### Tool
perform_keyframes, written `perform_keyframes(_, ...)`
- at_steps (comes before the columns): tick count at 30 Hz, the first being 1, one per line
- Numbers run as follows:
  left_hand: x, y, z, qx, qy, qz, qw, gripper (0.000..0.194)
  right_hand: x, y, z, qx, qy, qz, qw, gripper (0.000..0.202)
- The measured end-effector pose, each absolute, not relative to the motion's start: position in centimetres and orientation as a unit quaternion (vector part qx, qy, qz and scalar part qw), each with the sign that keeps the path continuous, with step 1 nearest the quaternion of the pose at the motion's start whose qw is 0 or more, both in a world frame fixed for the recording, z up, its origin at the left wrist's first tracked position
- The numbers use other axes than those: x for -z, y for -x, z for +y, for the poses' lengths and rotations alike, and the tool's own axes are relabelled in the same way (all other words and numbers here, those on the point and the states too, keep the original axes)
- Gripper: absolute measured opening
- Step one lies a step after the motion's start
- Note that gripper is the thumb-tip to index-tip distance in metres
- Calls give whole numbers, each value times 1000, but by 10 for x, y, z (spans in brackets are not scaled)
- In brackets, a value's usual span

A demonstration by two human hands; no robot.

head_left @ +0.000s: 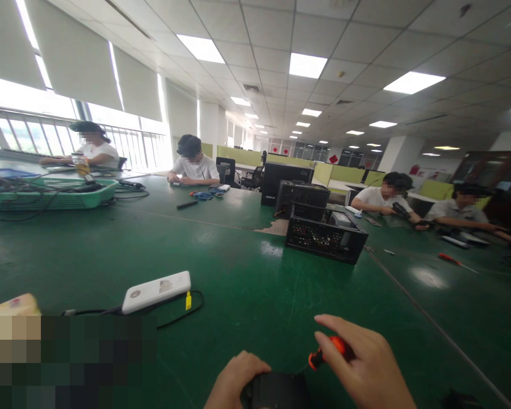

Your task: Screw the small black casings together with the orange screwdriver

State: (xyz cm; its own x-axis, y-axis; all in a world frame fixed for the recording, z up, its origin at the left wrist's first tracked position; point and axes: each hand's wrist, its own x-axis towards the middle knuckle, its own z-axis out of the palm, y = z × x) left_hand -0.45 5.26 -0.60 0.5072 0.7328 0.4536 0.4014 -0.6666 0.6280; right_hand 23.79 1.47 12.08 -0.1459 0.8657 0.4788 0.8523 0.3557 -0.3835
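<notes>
At the bottom of the head view, my left hand (237, 379) grips the left side of a black boxy device (280, 389), whose kind I cannot make out. A screwdriver (319, 359) with an orange and black handle is in my right hand (364, 360), its shaft slanting down toward the top right edge of the device. Thumb and forefinger stretch forward past the handle, while the other fingers are mostly hidden. Whether the tip touches the device is unclear.
A white power bank (157, 292) with a black cable lies ahead on the left. Open computer cases (327, 236) stand mid-table. A green basket (51, 196) holds cables at far left. Another screwdriver (455, 261) lies right. Several people sit around the green table (238, 284).
</notes>
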Motion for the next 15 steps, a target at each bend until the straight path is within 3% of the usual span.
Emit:
perform_keyframes(5,5,4,53,-360,-836,336,243,43,-126,-241,13,-46,539,-791,286,34)
perform_keyframes(15,5,4,53,-371,-834,329,240,45,-129,-245,10,-31,561,-781,272,25)
